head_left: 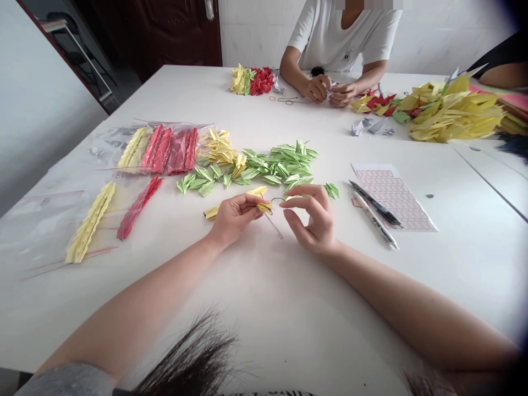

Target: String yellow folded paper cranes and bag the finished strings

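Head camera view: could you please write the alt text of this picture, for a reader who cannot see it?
A left hand holds a small yellow folded paper with a needle by it, and a right hand is curved beside a thin dark thread. Beyond them on a white table lie green paper pieces; across sits a person in a white shirt.

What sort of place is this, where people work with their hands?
Probably a small craft workroom: loose green folded pieces and red bundles lie on a big white table, and another person works across it.
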{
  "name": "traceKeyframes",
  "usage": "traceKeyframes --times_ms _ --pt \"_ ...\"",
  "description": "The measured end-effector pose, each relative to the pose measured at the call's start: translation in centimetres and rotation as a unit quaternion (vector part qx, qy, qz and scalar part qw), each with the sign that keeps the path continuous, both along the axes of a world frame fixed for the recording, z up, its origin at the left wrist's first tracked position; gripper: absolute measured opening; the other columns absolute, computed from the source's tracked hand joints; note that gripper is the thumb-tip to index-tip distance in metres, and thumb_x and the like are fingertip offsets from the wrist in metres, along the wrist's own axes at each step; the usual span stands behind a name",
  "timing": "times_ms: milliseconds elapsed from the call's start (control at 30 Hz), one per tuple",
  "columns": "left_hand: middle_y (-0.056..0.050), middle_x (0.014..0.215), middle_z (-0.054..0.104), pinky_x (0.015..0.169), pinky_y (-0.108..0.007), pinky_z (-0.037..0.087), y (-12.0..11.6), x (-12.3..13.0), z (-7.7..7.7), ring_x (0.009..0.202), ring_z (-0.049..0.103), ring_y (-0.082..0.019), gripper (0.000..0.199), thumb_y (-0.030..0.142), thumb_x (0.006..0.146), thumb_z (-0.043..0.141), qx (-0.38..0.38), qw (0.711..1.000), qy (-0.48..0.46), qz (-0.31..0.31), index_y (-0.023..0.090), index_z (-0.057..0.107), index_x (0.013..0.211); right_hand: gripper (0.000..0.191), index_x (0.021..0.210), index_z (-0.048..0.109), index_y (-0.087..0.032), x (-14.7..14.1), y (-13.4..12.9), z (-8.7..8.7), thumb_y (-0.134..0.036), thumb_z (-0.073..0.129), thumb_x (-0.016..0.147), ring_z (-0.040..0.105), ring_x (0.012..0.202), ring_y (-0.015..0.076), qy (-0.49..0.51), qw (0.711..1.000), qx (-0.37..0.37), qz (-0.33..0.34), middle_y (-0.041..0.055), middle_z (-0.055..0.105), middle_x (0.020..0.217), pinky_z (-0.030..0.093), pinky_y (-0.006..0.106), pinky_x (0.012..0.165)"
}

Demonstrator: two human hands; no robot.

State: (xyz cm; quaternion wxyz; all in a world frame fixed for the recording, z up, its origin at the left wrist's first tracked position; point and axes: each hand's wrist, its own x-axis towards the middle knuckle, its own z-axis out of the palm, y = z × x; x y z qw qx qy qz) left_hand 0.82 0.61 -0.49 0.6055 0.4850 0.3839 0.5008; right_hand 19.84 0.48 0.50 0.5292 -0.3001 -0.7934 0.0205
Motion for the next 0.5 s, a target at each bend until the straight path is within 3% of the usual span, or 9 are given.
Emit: traceKeyframes --times_ms 200,333,500 --pt "-0.008 0.092 0.076 0.083 -0.034 0.057 0.0 0.0 0.0 0.087 0.071 -0.019 0.038 0.044 0.066 0.085 -0.005 1.0 0.01 -0.017 0.015 0.073 0.088 0.01 0.094 0.065 -0.027 -0.5 0.1 -0.2 -0.018 0.063 0.09 0.062 0.082 0.0202 -0.048 0.998 -0.042 0.02 0.0056 0.066 0.093 0.049 0.04 0.075" --pt "-0.007 0.085 0.075 0.081 -0.035 0.057 0.0 0.0 -0.2 0.082 0.072 -0.02 0.041 0.044 0.064 0.086 -0.006 0.999 0.019 -0.039 0.014 0.07 0.087 0.011 0.101 0.067 -0.027 -0.6 0.3 -0.6 -0.027 0.066 0.09 0.065 0.087 0.0223 -0.044 0.995 -0.082 0.018 0.0072 0.067 0.097 0.053 0.042 0.08" --pt "-0.009 0.092 0.076 0.077 -0.033 0.057 0.0 0.0 -0.2 0.086 0.072 -0.022 0.04 0.044 0.07 0.083 -0.004 0.997 0.021 -0.071 0.014 0.067 0.09 0.018 0.106 0.065 -0.026 -0.6 0.5 -1.1 -0.027 0.069 0.088 0.066 0.094 0.0234 -0.047 0.994 -0.095 0.022 0.0079 0.067 0.101 0.055 0.042 0.084"
